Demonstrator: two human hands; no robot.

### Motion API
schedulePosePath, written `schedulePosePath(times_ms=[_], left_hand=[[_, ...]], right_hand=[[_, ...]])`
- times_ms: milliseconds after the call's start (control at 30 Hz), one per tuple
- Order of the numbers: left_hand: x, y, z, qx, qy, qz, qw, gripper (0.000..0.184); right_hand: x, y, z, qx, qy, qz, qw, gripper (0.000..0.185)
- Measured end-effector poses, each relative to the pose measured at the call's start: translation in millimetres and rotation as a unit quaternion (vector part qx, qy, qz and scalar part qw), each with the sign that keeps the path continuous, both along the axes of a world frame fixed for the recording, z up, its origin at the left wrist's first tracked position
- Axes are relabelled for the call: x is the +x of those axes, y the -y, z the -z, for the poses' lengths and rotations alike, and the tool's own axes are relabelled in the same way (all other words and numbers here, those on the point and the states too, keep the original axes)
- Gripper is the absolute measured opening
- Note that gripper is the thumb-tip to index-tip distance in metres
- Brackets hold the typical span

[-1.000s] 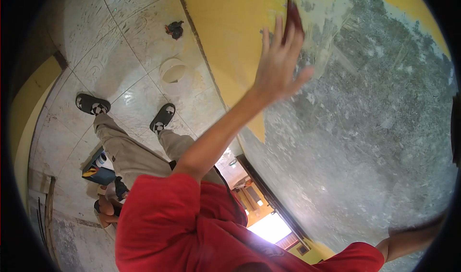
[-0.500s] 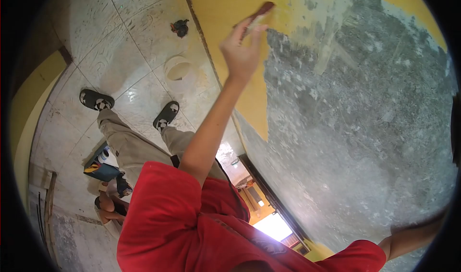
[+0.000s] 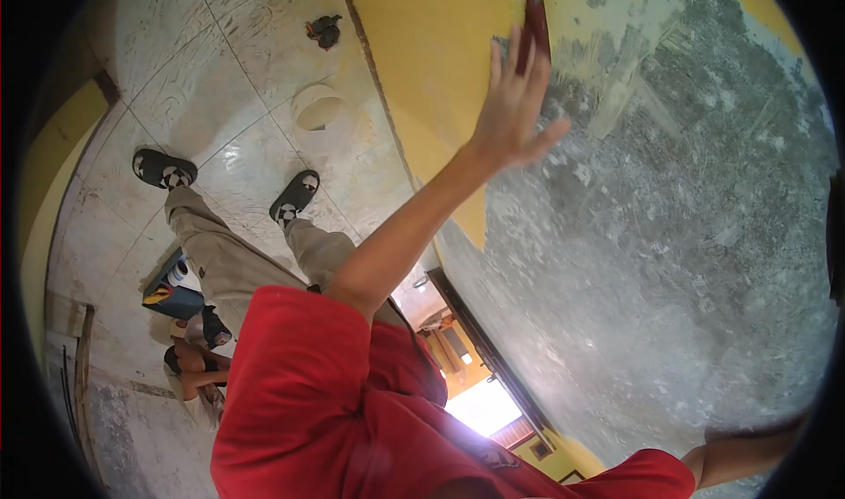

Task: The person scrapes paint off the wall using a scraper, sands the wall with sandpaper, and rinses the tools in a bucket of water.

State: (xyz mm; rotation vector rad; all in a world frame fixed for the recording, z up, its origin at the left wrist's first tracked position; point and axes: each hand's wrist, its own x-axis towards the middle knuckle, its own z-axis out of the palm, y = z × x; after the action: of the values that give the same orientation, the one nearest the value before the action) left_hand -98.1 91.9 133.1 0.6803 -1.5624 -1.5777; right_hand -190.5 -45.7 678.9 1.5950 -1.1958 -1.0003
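My left hand [image 3: 518,103] is raised in front of the wall, with a dark red, flat tool [image 3: 533,34] held at its fingers. The fingers point up, the thumb stands out to the side, and motion blurs them slightly. Beside the hand, yellow paint [image 3: 422,50] meets a rough grey patch [image 3: 669,209] with pale scrape marks. Whether the tool touches the wall cannot be made out. My right forearm [image 3: 739,460] reaches toward the wall at the lower right, its hand beyond the visible edge.
On the tiled floor [image 3: 220,94] are a pale round container [image 3: 318,109] and a dark crumpled item [image 3: 324,32]. A blue box [image 3: 174,298] holds several items. Near it a co-worker [image 3: 192,363] is partly visible. A bright opening [image 3: 484,407] shows behind the red shirt.
My left hand moved left with the tool tilted half a second ago, and is now back to the right with the tool near upright. The view has shifted slightly.
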Motion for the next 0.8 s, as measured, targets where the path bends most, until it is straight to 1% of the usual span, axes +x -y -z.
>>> schedulePosePath(times_ms=[33,67,133,167,233,267,300,333,367,400,433,467,500,600,667,733,800], left_hand=[[0,-9,7,0.031,-0.020,0.078,0.996,0.097],[-10,5,2,0.034,-0.022,0.076,0.996,0.097],[-35,32,-3,0.039,-0.062,-0.045,0.996,0.097],[-26,21,-4,0.043,-0.061,-0.040,0.996,0.097],[-7,6,-6,0.031,-0.019,0.035,0.999,0.096],[-9,10,-2,0.025,-0.020,0.033,0.999,0.096],[-6,12,4,-0.004,0.010,0.049,0.999,0.094],[-6,8,5,-0.024,0.037,0.065,0.997,0.092],[-20,33,4,0.002,0.023,0.036,0.999,0.091],[-17,28,3,0.002,0.025,0.039,0.999,0.091],[-14,19,-5,0.036,0.019,0.023,0.999,0.089],[-11,13,-7,0.060,0.009,0.006,0.998,0.087],[1,-2,-8,0.050,0.013,0.033,0.998,0.085],[-13,29,0,0.016,0.006,0.018,1.000,0.086],[-12,12,-7,0.045,0.003,0.018,0.999,0.086],[0,-1,-14,0.094,-0.018,0.056,0.994,0.084],[-3,-6,-16,0.105,-0.032,0.052,0.993,0.083]], right_hand=[[0,0,0,-0.009,0.009,0.004,1.000,0.066],[-1,3,0,-0.007,0.007,0.002,1.000,0.066],[-1,1,3,-0.002,0.005,-0.008,1.000,0.062],[-2,0,4,0.001,0.006,-0.003,1.000,0.062],[-2,-1,3,-0.017,0.037,0.012,0.999,0.058],[-27,-4,-51,-0.022,0.036,0.010,0.999,0.058],[-38,-13,-73,-0.132,0.013,0.113,0.985,0.056],[-62,-13,-156,-0.229,-0.014,0.214,0.949,0.054],[-47,-7,-85,-0.226,-0.016,0.218,0.949,0.054],[-18,-8,-22,-0.112,0.000,0.107,0.988,0.052],[-2,2,4,0.007,0.016,-0.012,1.000,0.051],[-1,2,5,0.000,0.013,-0.012,1.000,0.051],[-1,2,5,0.006,0.012,-0.013,1.000,0.051],[-1,0,6,0.013,0.014,-0.009,1.000,0.051],[-1,4,4,0.019,0.019,-0.011,1.000,0.051],[2,1,3,0.000,-0.003,0.004,1.000,0.053],[4,2,2,0.009,-0.009,0.002,1.000,0.055]])
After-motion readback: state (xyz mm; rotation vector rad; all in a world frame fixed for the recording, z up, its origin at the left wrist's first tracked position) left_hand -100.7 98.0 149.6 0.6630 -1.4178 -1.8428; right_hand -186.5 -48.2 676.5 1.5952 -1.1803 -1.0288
